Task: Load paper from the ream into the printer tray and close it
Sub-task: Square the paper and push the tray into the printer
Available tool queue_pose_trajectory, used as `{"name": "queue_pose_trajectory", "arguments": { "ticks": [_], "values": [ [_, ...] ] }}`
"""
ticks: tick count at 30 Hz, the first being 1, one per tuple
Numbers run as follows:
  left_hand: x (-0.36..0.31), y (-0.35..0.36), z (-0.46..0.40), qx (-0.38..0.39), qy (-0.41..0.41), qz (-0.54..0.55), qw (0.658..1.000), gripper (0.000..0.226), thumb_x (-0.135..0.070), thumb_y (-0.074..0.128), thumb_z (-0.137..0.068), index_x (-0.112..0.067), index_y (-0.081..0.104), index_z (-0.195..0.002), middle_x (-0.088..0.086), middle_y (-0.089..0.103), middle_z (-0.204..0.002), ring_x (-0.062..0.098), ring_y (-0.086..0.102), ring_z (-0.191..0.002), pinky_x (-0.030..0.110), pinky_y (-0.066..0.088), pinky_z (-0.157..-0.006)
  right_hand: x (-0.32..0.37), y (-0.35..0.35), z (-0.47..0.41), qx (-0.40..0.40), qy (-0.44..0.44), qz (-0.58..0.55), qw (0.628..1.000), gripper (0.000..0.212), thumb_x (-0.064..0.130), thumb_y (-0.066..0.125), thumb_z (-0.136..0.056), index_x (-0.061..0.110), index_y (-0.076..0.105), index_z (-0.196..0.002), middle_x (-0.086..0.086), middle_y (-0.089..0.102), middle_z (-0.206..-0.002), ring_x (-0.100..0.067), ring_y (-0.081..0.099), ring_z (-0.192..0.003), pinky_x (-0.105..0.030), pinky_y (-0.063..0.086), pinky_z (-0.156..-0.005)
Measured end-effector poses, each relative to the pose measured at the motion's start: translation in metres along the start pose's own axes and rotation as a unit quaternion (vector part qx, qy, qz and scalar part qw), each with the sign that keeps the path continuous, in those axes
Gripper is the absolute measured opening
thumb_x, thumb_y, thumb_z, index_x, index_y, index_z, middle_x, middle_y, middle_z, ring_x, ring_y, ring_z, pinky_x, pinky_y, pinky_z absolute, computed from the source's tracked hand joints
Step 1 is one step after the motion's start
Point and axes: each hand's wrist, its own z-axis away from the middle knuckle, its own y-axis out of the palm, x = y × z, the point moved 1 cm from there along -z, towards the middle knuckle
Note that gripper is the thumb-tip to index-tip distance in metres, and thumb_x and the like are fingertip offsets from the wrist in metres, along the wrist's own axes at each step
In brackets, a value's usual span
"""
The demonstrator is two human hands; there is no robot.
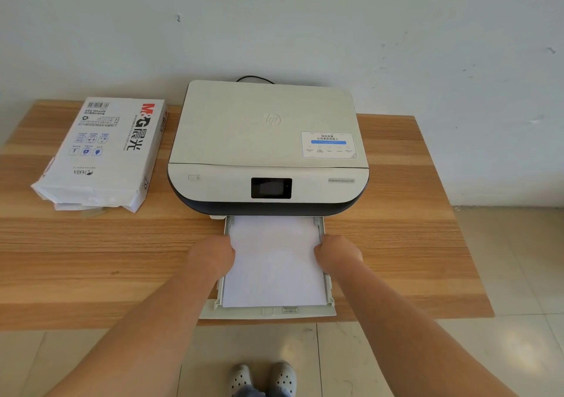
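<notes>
A white and dark printer sits at the back of a wooden table. Its paper tray is pulled out toward me, past the table's front edge. A stack of white paper lies flat in the tray. My left hand is curled against the tray's left side rail and the paper's left edge. My right hand is curled against the right side rail and the paper's right edge. The opened ream, in a white printed wrapper, lies left of the printer.
A white wall stands close behind the printer, and a black cable loops out at its back. The tiled floor and my two light shoes show below the table's front edge.
</notes>
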Motion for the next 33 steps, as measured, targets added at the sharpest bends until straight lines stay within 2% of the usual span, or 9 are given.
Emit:
{"name": "queue_pose_trajectory", "arguments": {
  "ticks": [5,12,15,17,19,21,23,27,33],
  "values": [
    [-0.001,-0.004,0.009,-0.002,0.022,-0.044,0.999,0.029,-0.018,0.038,-0.100,-0.013,0.055,-0.122,0.004,0.061,-0.119,0.019,0.060,-0.105,0.036,0.052,-0.092,-0.002,0.001,0.006,0.002,-0.014,0.006,1.000,0.034,0.025,0.032,-0.097,0.015,0.051,-0.123,-0.010,0.060,-0.119,-0.027,0.053,-0.087,-0.035,0.043,-0.069],
    [0.000,-0.010,0.033,-0.058,0.040,-0.009,0.997,0.031,-0.035,0.035,-0.100,-0.017,0.055,-0.115,0.003,0.063,-0.103,0.018,0.060,-0.089,0.036,0.054,-0.082,-0.003,-0.002,0.023,-0.040,-0.040,0.027,0.998,0.038,0.038,0.033,-0.099,0.014,0.050,-0.123,-0.009,0.061,-0.114,-0.026,0.058,-0.089,-0.035,0.045,-0.069],
    [-0.005,-0.014,0.049,-0.075,0.092,-0.012,0.993,0.032,-0.043,0.038,-0.098,-0.018,0.054,-0.112,0.001,0.059,-0.098,0.015,0.057,-0.084,0.033,0.054,-0.078,-0.001,0.001,0.034,-0.063,-0.080,0.026,0.994,0.038,0.043,0.035,-0.099,0.015,0.050,-0.119,-0.007,0.060,-0.113,-0.026,0.061,-0.092,-0.038,0.053,-0.073],
    [-0.009,-0.011,0.060,-0.085,0.142,-0.026,0.986,0.036,-0.046,0.039,-0.097,-0.019,0.052,-0.117,0.000,0.056,-0.107,0.015,0.055,-0.091,0.031,0.052,-0.081,-0.002,0.009,0.043,-0.079,-0.131,0.033,0.988,0.040,0.047,0.038,-0.098,0.017,0.049,-0.122,-0.006,0.057,-0.119,-0.024,0.059,-0.099,-0.040,0.054,-0.079],
    [-0.012,-0.001,0.068,-0.087,0.181,-0.026,0.979,0.043,-0.051,0.042,-0.095,-0.022,0.048,-0.125,-0.002,0.051,-0.120,0.016,0.050,-0.105,0.031,0.046,-0.089,-0.006,0.020,0.052,-0.089,-0.194,0.045,0.976,0.046,0.052,0.042,-0.096,0.021,0.046,-0.129,-0.003,0.050,-0.130,-0.023,0.051,-0.115,-0.041,0.048,-0.094],
    [-0.014,0.013,0.075,-0.084,0.208,-0.024,0.974,0.053,-0.058,0.045,-0.090,-0.024,0.044,-0.132,-0.004,0.045,-0.130,0.016,0.042,-0.118,0.033,0.039,-0.098,-0.011,0.031,0.062,-0.087,-0.253,0.070,0.961,0.055,0.059,0.044,-0.092,0.027,0.041,-0.136,-0.001,0.040,-0.142,-0.022,0.037,-0.131,-0.042,0.035,-0.109],
    [-0.017,0.025,0.083,-0.074,0.224,-0.037,0.971,0.065,-0.063,0.046,-0.085,-0.026,0.038,-0.138,-0.005,0.037,-0.141,0.017,0.033,-0.128,0.035,0.032,-0.106,-0.014,0.042,0.071,-0.079,-0.287,0.097,0.950,0.066,0.066,0.046,-0.086,0.032,0.034,-0.141,0.001,0.026,-0.152,-0.023,0.021,-0.141,-0.044,0.022,-0.115],
    [-0.018,0.045,0.094,-0.041,0.212,-0.075,0.973,0.084,-0.070,0.046,-0.081,-0.027,0.021,-0.148,-0.002,0.009,-0.160,0.021,0.005,-0.146,0.043,0.008,-0.118,-0.022,0.062,0.077,-0.066,-0.299,0.135,0.942,0.089,0.078,0.047,-0.075,0.037,0.017,-0.148,0.002,0.000,-0.162,-0.025,-0.007,-0.149,-0.049,0.003,-0.119],
    [-0.017,0.052,0.094,-0.032,0.191,-0.112,0.975,0.091,-0.073,0.045,-0.080,-0.028,0.009,-0.151,-0.001,-0.006,-0.162,0.024,-0.009,-0.147,0.048,-0.002,-0.118,-0.023,0.071,0.079,-0.080,-0.291,0.155,0.941,0.092,0.074,0.050,-0.078,0.034,0.010,-0.151,-0.001,-0.009,-0.163,-0.027,-0.016,-0.148,-0.045,-0.010,-0.115]
  ]
}}
